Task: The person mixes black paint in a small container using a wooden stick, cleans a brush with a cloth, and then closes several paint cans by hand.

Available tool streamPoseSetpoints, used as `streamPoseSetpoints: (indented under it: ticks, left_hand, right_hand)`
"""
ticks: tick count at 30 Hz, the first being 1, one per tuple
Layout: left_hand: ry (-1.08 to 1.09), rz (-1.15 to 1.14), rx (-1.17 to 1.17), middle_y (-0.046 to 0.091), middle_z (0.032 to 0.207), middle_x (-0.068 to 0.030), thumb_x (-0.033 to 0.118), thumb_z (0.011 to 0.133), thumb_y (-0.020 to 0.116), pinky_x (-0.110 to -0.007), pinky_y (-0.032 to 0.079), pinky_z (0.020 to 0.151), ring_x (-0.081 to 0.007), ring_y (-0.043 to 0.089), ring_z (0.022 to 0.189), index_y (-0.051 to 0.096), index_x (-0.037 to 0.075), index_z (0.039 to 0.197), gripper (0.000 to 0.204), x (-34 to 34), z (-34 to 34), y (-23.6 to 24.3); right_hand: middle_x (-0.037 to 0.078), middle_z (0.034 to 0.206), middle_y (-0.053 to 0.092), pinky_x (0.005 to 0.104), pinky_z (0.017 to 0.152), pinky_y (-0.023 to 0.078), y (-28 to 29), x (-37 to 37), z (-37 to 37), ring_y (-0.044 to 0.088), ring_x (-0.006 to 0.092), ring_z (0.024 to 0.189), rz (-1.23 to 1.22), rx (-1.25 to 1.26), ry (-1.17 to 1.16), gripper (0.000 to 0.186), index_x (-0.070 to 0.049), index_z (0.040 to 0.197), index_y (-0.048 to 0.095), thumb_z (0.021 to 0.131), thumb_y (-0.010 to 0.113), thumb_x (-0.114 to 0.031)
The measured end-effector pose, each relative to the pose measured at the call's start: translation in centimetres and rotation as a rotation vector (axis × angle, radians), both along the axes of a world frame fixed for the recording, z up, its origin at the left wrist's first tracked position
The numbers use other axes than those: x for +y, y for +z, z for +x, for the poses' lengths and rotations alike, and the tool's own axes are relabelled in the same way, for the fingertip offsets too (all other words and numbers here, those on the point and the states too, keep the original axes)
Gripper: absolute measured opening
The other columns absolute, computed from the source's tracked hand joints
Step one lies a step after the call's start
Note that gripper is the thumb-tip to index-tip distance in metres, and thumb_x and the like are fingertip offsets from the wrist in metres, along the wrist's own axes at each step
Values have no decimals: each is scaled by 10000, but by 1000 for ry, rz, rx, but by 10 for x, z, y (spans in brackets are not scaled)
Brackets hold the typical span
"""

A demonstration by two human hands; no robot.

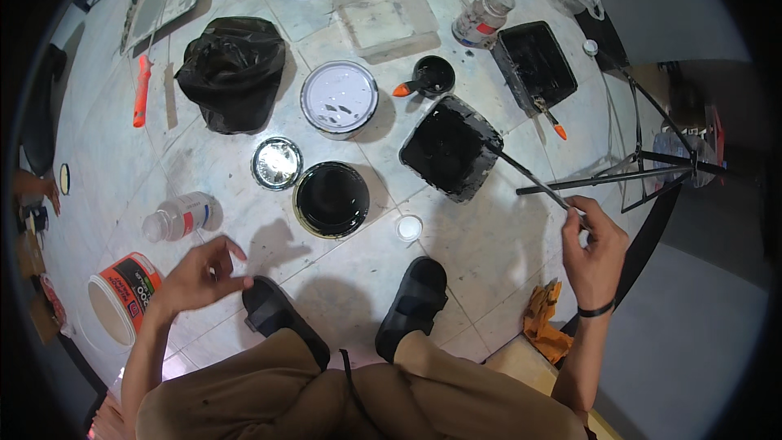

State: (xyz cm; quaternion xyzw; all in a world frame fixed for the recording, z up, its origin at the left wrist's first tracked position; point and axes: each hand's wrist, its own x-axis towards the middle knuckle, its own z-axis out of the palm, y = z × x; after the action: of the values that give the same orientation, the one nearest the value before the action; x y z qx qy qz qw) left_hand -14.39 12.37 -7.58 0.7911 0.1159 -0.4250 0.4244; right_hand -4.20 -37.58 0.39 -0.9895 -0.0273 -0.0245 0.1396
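Observation:
My right hand (pixel 593 244) grips a long dark stick (pixel 533 179), whose far end rests in the black paint of a square plastic container (pixel 444 145). My left hand (pixel 213 273) hangs with fingers loosely curled and apart, holding nothing, near a clear bottle (pixel 175 218) lying on its side and an orange-labelled bucket (pixel 122 301). An open can of black paint (pixel 331 200) stands in front of me, with a silver lid (pixel 277 163) beside it and a small white cap (pixel 409 228) to its right. A white-topped can (pixel 338 98) and a small cup with orange-tipped handle (pixel 436 73) sit farther back.
A black bag (pixel 228 81), clear box (pixel 383 16), standing bottle (pixel 481 20), black tray (pixel 533 61) and orange-handled roller (pixel 140 94) lie around on the tiles (pixel 481 277). A metal frame (pixel 643 159) lies right. Another person's hand (pixel 45 186) shows at the far left.

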Motion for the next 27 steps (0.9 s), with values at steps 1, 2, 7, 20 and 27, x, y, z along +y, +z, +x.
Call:
streamPoseSetpoints:
  ticks: [1,2,7,20,27]
  left_hand:
    - [-25,48,-96,570,702,16,138,865,893,-281,439,598,-86,548,625,638,50,1152,394,3,4,-7]
    - [-54,102,-192,570,697,5,144,852,900,-290,444,602,-102,556,626,634,50,1156,415,5,9,-13]
    - [-48,361,-504,644,823,-120,207,813,911,-408,532,695,-270,659,754,611,28,1187,512,16,37,-58]
    - [-39,453,-793,500,1488,-233,271,707,952,-465,458,1117,-417,499,1384,427,13,1498,983,-22,60,-132]
    - [-208,506,-712,460,1535,-230,273,682,934,-529,390,1173,-416,438,1441,392,39,1549,1049,-39,81,-135]
  right_hand:
    - [159,763,704,325,621,520,9,2,-1,697,204,640,-5,7,-25,125,-19,1032,747,932,690,-67]
    - [153,757,700,315,594,487,16,2,-3,653,172,616,-15,-16,-25,136,-11,1041,745,944,675,-76]
    - [97,713,643,291,543,386,27,2,-11,509,115,585,8,-61,-64,130,-16,1061,736,971,659,-69]
    - [225,1011,722,440,827,560,-161,30,-16,727,400,928,149,9,-65,212,20,1166,640,982,672,-82]
    - [228,1151,702,468,930,544,-182,27,-27,689,422,1066,158,11,30,314,33,1256,630,980,683,-108]
